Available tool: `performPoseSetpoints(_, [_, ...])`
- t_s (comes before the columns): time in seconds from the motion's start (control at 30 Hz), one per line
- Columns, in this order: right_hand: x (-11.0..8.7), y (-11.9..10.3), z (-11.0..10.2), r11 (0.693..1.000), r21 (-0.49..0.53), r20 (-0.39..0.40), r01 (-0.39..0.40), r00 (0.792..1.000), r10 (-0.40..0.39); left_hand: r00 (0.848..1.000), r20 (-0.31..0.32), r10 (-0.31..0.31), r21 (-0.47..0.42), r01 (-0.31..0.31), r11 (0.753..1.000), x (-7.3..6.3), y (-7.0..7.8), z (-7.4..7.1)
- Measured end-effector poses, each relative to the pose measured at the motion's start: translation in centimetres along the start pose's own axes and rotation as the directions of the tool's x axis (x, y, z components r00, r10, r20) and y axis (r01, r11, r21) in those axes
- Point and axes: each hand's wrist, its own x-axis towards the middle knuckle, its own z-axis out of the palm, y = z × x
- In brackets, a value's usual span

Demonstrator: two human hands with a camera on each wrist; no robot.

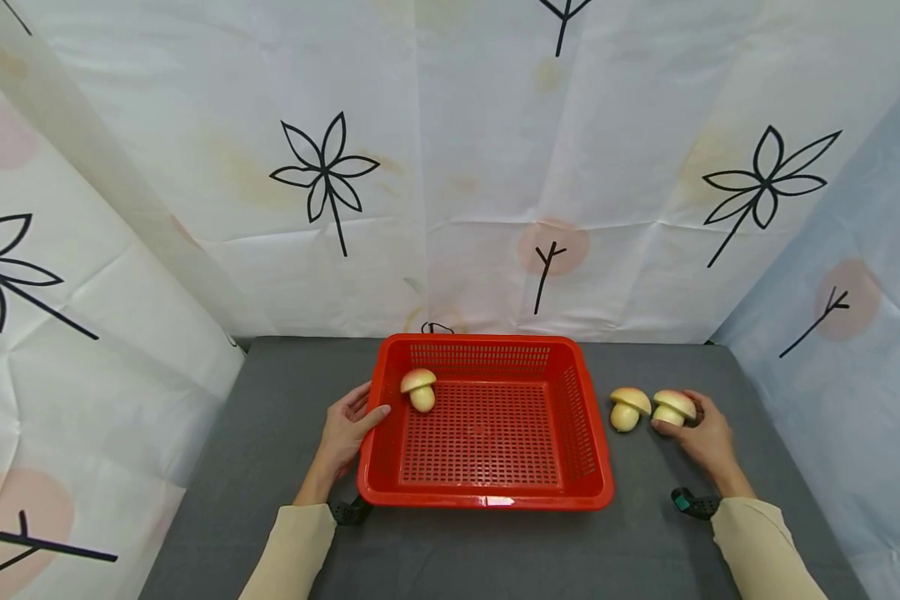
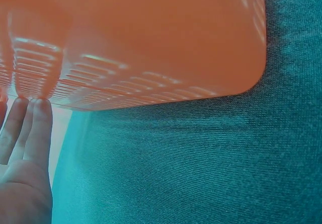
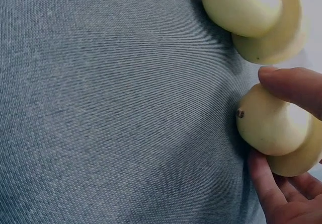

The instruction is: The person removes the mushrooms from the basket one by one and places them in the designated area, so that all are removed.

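Head: red basket (image 1: 487,501) sits on the grey counter (image 1: 667,533). One item inside: inner mushroom (image 1: 420,392), near the far left corner, stem toward the person. Rest of the basket floor is bare. Left hand (image 1: 345,429) pinches the basket's left side, thumb over the rim, fingers outside. Right hand (image 1: 708,442) is part-closed on the outer mushroom (image 1: 673,407), right of the basket. Middle mushroom (image 1: 627,410) lies just beside it, between it and the basket, not held.

Left wrist: fingertips (image 2: 43,108) rest flat on the slotted outer wall, fingers nearly straight. Thumb mostly out of frame. Basket reads as thin, light plastic; wall may flex a bit, so rim is the better hold.

Right wrist: thumb on one side of the outer mushroom's stem, fingers on the other, gap about one stem wide. Can't tell if it's clear of the cloth. Mushrooms look like light, firm models; smooth skin could slip. Best hold: across the stem just under the cap, where it should stop sliding. Cap edge probably the weak spot. Middle mushroom sits close to the thumb, easy to bump.
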Motion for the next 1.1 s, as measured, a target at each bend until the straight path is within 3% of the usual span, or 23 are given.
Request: performPoseSetpoints(1.1, [-0.14,-0.46,-0.21,1.0,-0.01,0.011,0.007,1.0,-0.007,1.0,-0.007,-0.014,-0.011,0.014,1.0,-0.1,0.2,0.06])
